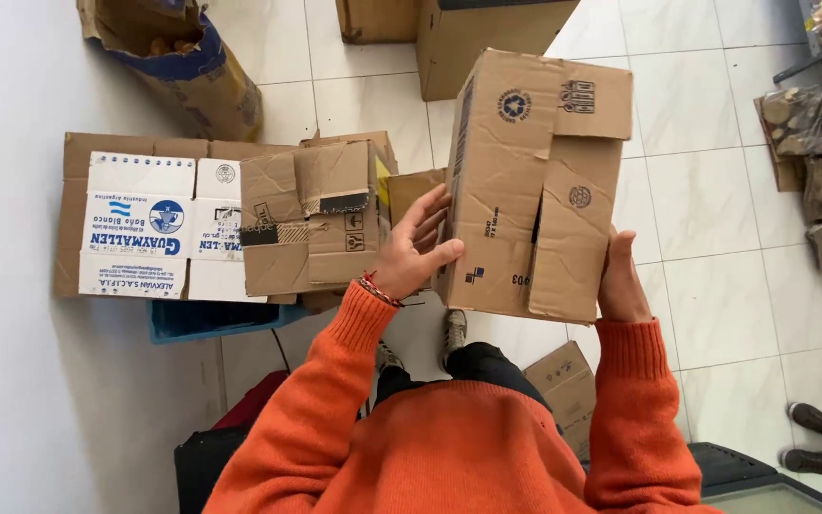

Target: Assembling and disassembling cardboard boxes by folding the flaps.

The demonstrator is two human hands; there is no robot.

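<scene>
Cardboard box (535, 181) held up in the air between both hands, above the tiled floor (715, 238), its long axis running away from the person. Left hand (413, 249) flat on the box's left side, fingers spread and pressing. Right hand (620, 281) clasps the near right edge; fingers hidden behind the box, spread cannot be told. Both orange sleeves bent at the elbow, hands about equally near. Flattened boxes (221, 224) lie just left.

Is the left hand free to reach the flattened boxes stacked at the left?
Probably not yet: the left hand and the right hand both press the brown cardboard box between them. The flattened boxes lie close, with nothing between.
</scene>
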